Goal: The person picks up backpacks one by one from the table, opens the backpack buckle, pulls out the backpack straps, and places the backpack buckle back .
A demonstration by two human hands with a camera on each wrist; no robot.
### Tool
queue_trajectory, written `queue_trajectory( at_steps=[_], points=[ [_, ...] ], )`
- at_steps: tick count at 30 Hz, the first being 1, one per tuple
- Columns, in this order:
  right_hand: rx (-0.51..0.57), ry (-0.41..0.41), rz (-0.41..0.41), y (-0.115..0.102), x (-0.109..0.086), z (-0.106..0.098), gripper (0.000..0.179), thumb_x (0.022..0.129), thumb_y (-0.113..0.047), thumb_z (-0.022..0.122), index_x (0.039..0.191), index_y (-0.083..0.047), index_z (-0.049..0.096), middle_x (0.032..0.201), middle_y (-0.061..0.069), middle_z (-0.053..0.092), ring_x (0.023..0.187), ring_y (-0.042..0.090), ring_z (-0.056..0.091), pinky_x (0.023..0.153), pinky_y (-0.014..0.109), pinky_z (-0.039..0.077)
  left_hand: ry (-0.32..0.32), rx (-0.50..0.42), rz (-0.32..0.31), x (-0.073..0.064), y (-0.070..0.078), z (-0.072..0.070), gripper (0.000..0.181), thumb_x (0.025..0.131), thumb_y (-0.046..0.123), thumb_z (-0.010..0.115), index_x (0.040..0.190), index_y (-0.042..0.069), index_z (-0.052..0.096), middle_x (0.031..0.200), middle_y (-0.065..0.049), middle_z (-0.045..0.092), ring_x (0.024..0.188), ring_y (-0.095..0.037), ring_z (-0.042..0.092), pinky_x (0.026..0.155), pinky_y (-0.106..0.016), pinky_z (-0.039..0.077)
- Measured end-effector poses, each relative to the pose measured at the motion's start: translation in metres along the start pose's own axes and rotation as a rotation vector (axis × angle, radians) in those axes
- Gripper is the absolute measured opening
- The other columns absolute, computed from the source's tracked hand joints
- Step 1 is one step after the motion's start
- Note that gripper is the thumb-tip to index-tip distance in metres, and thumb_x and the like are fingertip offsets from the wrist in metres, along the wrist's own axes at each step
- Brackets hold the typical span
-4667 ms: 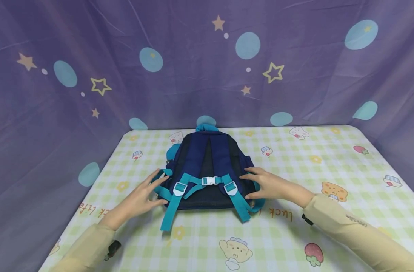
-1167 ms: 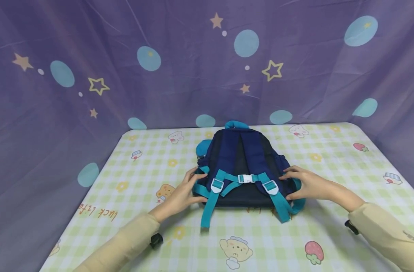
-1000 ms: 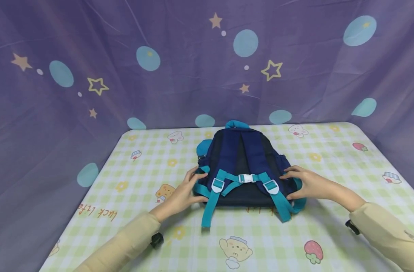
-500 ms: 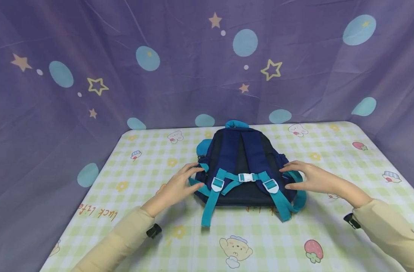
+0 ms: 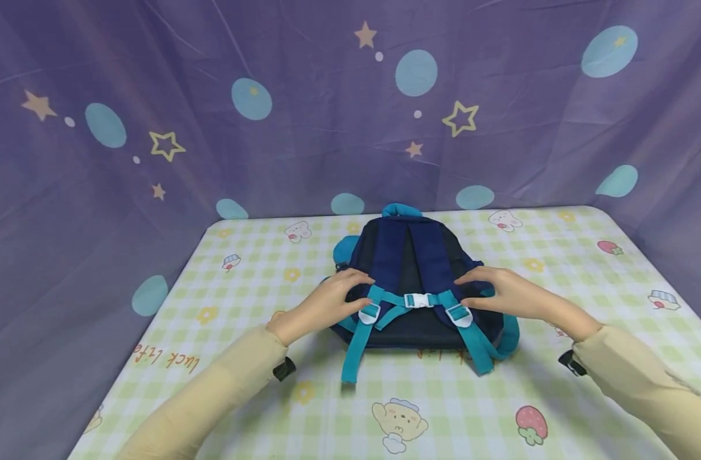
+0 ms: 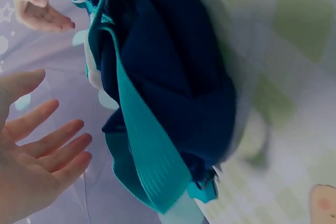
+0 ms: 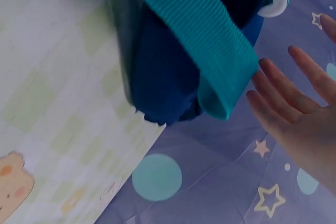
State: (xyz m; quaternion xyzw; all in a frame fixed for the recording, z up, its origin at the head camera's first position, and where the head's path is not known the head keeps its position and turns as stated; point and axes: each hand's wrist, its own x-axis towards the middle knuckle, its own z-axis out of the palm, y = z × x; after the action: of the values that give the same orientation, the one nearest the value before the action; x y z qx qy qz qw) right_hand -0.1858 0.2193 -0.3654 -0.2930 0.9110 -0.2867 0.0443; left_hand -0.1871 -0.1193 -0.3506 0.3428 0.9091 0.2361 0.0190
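A navy and black backpack (image 5: 387, 252) lies on the table with its shoulder straps facing up. A white side-release buckle (image 5: 419, 300) is fastened on the teal chest strap, between two white strap adjusters (image 5: 369, 313). My left hand (image 5: 330, 299) hovers over the bag's lower left with fingers spread, apart from it in the left wrist view. Over the lower right is my right hand (image 5: 508, 294), fingers straight and nothing held. In the right wrist view its fingertips come close to a teal webbing strap (image 7: 205, 30); whether they touch it I cannot tell.
A green and white checked cloth (image 5: 471, 415) with cartoon prints covers the table. Purple curtains (image 5: 327, 153) with stars and blue ovals hang behind and at the sides. Loose teal strap ends (image 5: 356, 358) trail toward the front, and a teal carry loop (image 5: 400, 209) points away.
The backpack slid right between both hands, then came to rest. Since then both hands have let go of its sides, lifted, and moved inward over the straps.
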Motion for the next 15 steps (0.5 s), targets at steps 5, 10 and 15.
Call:
queue_trajectory(
  at_steps=[5,10,15],
  points=[
    [0.005,-0.018,-0.026,-0.002,0.009,0.006,0.04,0.089,-0.029,0.066,0.118,-0.002,0.064,0.118,0.016,0.061,0.109,0.036,0.057,0.087,0.049,0.049,-0.064,-0.011,-0.015,0.016,0.005,0.004,0.039,0.092,0.021,0.063,0.126,0.001,0.057,0.126,-0.013,0.056,0.117,-0.028,0.053,0.096,-0.04,0.045],
    [0.038,-0.039,-0.023,-0.004,0.017,0.012,0.039,0.088,-0.023,0.067,0.119,0.0,0.063,0.118,0.017,0.061,0.109,0.036,0.057,0.087,0.048,0.049,-0.119,-0.011,-0.043,0.028,0.009,0.01,0.04,0.092,0.023,0.063,0.127,0.003,0.057,0.127,-0.013,0.056,0.118,-0.028,0.053,0.096,-0.038,0.046],
    [0.058,-0.057,-0.033,-0.006,0.024,0.017,0.038,0.088,-0.022,0.068,0.118,0.001,0.063,0.117,0.017,0.062,0.101,0.031,0.06,0.08,0.042,0.052,-0.181,0.001,-0.062,0.037,0.013,0.017,0.041,0.093,0.024,0.062,0.128,0.004,0.056,0.129,-0.013,0.056,0.12,-0.026,0.052,0.096,-0.036,0.046]
  ],
)
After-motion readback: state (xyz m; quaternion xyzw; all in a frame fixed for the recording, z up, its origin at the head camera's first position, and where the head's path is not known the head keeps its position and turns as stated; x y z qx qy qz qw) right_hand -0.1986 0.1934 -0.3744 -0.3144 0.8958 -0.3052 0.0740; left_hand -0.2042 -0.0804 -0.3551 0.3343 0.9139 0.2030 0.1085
